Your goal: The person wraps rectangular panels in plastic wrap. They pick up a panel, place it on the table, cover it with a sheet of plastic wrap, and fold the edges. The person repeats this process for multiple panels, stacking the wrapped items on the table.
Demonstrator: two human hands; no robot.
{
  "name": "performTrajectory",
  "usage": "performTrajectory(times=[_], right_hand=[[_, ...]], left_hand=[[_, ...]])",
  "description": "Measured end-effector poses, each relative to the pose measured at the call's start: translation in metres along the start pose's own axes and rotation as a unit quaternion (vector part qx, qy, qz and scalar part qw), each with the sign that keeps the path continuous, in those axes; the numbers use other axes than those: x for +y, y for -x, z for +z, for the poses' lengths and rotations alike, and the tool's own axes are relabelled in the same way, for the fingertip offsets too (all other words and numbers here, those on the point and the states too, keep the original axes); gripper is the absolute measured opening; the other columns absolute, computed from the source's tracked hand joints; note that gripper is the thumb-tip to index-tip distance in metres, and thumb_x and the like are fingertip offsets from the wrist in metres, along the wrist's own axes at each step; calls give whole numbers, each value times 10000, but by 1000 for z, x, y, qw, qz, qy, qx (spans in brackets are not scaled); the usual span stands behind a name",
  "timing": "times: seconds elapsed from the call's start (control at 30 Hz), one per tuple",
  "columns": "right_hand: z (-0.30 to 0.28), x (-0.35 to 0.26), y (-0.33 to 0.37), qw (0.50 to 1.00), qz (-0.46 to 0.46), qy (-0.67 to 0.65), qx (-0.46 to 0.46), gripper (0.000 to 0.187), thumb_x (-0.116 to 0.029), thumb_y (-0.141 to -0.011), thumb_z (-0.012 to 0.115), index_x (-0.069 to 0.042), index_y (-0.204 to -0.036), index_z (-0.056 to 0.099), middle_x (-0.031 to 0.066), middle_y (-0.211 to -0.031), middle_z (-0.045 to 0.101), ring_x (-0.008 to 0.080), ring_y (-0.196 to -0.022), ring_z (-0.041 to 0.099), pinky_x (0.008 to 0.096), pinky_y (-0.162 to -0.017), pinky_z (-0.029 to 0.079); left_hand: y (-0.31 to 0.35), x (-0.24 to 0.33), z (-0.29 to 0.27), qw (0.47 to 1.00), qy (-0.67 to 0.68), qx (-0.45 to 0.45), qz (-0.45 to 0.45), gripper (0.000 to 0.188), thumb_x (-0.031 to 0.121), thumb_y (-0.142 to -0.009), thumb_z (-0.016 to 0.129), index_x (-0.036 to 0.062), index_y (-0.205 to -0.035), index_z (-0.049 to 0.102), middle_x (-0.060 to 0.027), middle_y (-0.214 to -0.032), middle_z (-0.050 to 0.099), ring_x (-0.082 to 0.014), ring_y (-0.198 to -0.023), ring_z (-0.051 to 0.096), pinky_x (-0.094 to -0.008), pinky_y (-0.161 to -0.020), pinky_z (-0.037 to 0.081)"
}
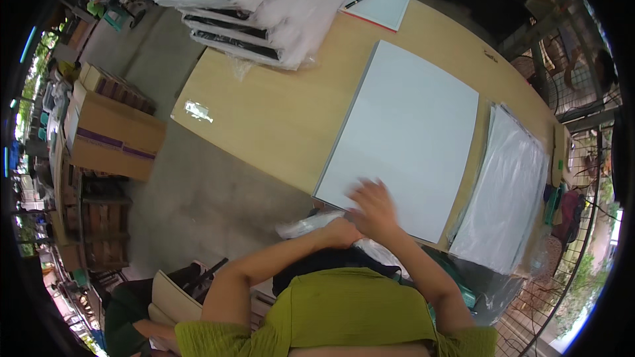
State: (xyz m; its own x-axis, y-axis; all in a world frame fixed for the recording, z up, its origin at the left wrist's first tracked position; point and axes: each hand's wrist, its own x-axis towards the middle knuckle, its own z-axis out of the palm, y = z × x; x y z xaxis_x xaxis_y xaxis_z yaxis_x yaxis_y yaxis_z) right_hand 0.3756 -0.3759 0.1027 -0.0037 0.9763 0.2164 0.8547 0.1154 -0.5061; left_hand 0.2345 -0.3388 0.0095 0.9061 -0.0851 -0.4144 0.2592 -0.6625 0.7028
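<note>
Fingers [370, 192] of the right hand [374, 208] spread flat, blurred, on the big white board [403, 135] at its 6 o'clock edge; the left hand [337, 231] pinches clear plastic wrap [304, 225]. Judged step: bagging the board. Bagged sheets [506, 192] lie at 3 o'clock on the wooden table [278, 112].

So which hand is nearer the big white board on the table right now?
Right. The right hand lies on the white board near its front edge; the left hand sits just off that edge, on crumpled clear plastic.
</note>
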Motion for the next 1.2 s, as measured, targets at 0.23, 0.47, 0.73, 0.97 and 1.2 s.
performTrajectory(times=[0.23, 0.47, 0.73, 0.97, 1.2], right_hand=[[85, -3, -46, 974, 26, 114, -193, 877, -290, -613, 764, -249, -1376, 334, 131, -1503, 14, 459, -1346, 15, 775, -878, 178], [56, -10, -35, 986, 33, 53, -154, 794, -242, -666, 727, -182, -1366, 356, 193, -1484, 68, 466, -1338, 80, 712, -909, 243], [-130, -29, -49, 996, 81, -29, 35, 672, -47, -730, 638, -57, -1342, 360, 218, -1252, 489, 340, -1033, 571, 357, -805, 495], [-246, -54, -56, 986, 143, 62, 66, 664, 60, -633, 604, -67, -1271, 470, 169, -1083, 599, 299, -663, 617, 334, -585, 503], [-116, -53, -49, 983, 25, 162, -76, 561, -45, -789, 474, 8, -1332, 342, 210, -1346, 402, 359, -1185, 466, 454, -900, 451]], left_hand=[[7, -21, -2, 974, 10, 195, 117, 447, 247, -863, 491, 52, -1265, 466, -238, -1286, 442, -376, -1213, 398, -442, -1001, 315], [18, -12, -16, 987, 49, 138, 67, 406, 178, -837, 487, 44, -1221, 494, -213, -1221, 503, -354, -1142, 463, -441, -974, 348], [-14, 9, -107, 970, 43, 48, 234, 475, 283, -809, 539, 0, -1190, 512, -214, -1123, 571, -335, -1039, 549, -431, -891, 430], [-95, -74, -286, 972, 90, 130, -174, 790, 518, -715, 641, -40, -1245, 461, -219, -1189, 546, -330, -1066, 546, -383, -901, 426], [-105, -154, -316, 936, 32, 343, -73, 604, 472, -715, 652, 28, -1112, 549, -179, -1120, 581, -344, -1063, 538, -396, -897, 431]])
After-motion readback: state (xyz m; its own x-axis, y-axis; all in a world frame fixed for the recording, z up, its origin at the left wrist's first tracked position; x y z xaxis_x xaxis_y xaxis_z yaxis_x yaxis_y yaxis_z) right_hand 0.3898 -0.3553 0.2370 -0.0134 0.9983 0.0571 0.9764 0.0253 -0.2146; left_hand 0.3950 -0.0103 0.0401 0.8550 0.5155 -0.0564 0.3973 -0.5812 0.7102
